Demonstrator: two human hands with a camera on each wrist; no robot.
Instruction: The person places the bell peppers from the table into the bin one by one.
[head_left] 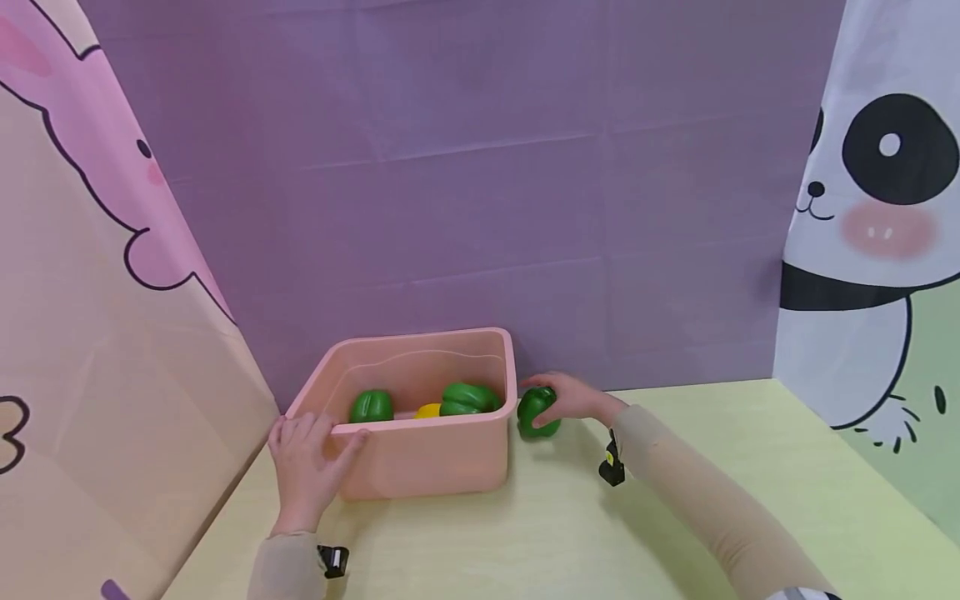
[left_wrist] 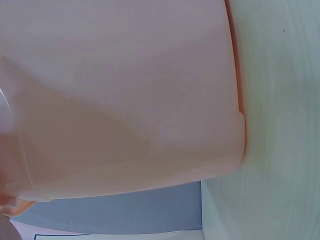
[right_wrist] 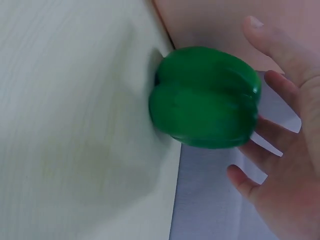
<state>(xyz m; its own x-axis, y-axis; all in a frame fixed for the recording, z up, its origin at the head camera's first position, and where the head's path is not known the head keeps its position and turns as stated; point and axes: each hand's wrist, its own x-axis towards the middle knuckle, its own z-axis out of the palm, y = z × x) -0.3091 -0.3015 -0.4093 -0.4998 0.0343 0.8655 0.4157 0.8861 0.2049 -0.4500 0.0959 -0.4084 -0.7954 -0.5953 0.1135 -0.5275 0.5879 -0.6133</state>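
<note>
Left hand: I see my left hand (head_left: pixel 303 467) at the 7 o'clock corner of the pink tub (head_left: pixel 420 462), fingers over the rim and thumb against the front wall, holding it.
Right hand: my right hand (head_left: pixel 573 398) is at the tub's 3 o'clock side, fingers spread loosely round a green pepper (head_left: pixel 537 412); the right wrist view shows the fingers (right_wrist: pixel 280 87) just beside the pepper (right_wrist: pixel 205 97), contact unclear.
Pepper outside: it sits on the pale yellow table (head_left: pixel 570 533), just beside the tub's right wall.
Tub contents: two green peppers, one at 9 o'clock (head_left: pixel 371 406), one at 1 o'clock (head_left: pixel 468 398), with a yellow piece (head_left: pixel 428 411) between them.
Backdrop: purple cloth (head_left: pixel 465 167) at 12 o'clock.
</note>
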